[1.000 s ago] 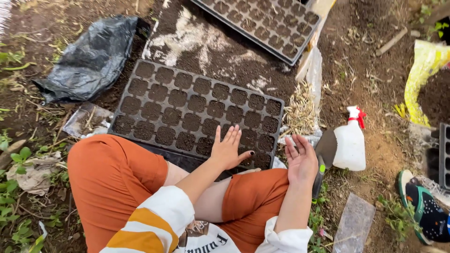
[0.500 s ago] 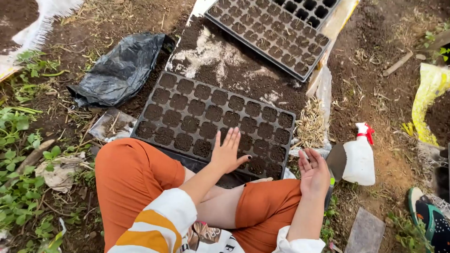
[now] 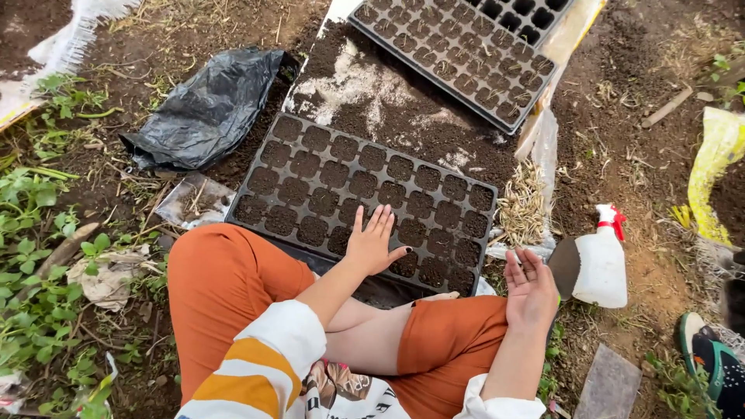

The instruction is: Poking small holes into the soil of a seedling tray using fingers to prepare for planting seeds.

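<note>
We see the left hand (image 3: 373, 247) spread flat, palm down, fingers apart, resting on the near edge of the black seed tray (image 3: 310, 163), whose cells are filled with dark soil. The right hand (image 3: 531, 291) lies open, palm up, empty, above the right knee, off the tray's right corner. Just right of it stands a white spray bottle (image 3: 601, 264) with a red trigger. Beyond the left hand, past loose soil (image 3: 388, 109), sits a second tray (image 3: 458, 50). Far left, a crumpled black bag (image 3: 206, 109).

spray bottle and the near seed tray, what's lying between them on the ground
In the head view, a heap of dry straw-like bits on clear plastic lies between the spray bottle and the near tray; a dark trowel blade rests against the bottle.
</note>
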